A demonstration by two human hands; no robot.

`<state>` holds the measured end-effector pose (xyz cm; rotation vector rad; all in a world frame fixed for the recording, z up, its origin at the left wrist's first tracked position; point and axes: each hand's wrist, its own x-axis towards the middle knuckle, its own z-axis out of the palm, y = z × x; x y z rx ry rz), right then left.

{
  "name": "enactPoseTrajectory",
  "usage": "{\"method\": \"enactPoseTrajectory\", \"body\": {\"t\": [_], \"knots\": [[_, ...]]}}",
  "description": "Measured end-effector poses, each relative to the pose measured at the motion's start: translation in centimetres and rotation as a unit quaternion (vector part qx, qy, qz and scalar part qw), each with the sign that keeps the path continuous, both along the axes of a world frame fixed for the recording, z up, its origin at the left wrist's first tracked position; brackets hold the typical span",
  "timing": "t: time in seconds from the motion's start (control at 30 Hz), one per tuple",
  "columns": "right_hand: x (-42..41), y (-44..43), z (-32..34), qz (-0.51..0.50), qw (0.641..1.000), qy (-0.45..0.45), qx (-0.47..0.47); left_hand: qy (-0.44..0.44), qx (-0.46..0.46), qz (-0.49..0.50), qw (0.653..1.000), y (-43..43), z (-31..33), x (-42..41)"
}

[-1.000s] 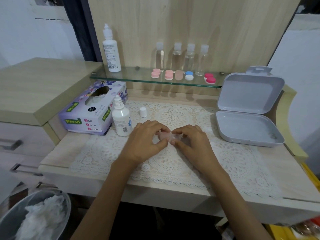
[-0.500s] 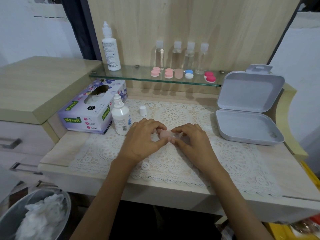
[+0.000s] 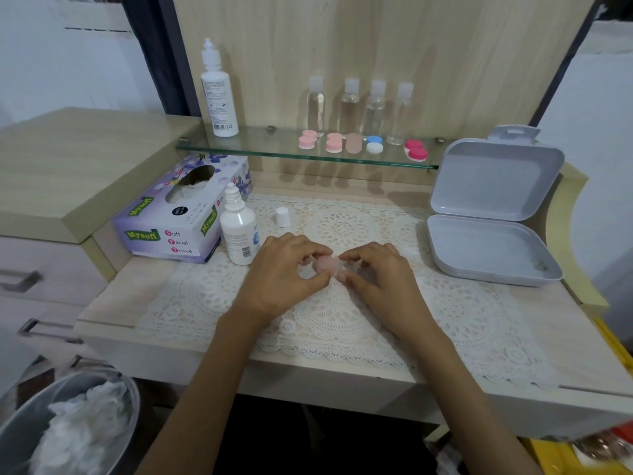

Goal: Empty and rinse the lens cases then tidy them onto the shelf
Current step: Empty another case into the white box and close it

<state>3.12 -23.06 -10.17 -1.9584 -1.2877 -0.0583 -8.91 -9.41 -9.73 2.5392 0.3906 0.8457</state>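
Observation:
A pale pink lens case (image 3: 325, 264) lies on the lace mat (image 3: 342, 303) in the middle of the desk. My left hand (image 3: 281, 272) pinches its left end and my right hand (image 3: 376, 279) pinches its right end; my fingers hide most of it. Several closed lens cases stand in a row on the glass shelf (image 3: 267, 147): two pink ones (image 3: 307, 139), a beige one (image 3: 353, 142), a blue and white one (image 3: 374, 144) and a red one (image 3: 416, 150).
An uncapped solution bottle (image 3: 238, 231) stands left of my hands, its white cap (image 3: 282, 217) behind. A tissue box (image 3: 178, 214) sits further left, an open grey box (image 3: 493, 214) at the right. A tall bottle (image 3: 218, 94) and several clear bottles (image 3: 363, 108) stand on the shelf. A bin (image 3: 65, 426) holds used tissues.
Both hands stay on the pink lens case at the same spot, with only small finger movements. Nothing else on the desk or shelf has moved.

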Motion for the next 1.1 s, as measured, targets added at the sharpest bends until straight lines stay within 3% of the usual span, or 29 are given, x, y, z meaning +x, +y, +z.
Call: {"method": "enactPoseTrajectory", "body": {"t": [0.63,1.1], "knots": [[-0.07,-0.05,0.06,-0.001,1.000,-0.004,0.001,0.008,-0.015,0.011,1.000,0.04,0.04,-0.01],[-0.05,-0.11,0.07,0.000,1.000,-0.009,-0.002,0.020,-0.023,-0.039,0.999,0.36,-0.37,0.09]]}}
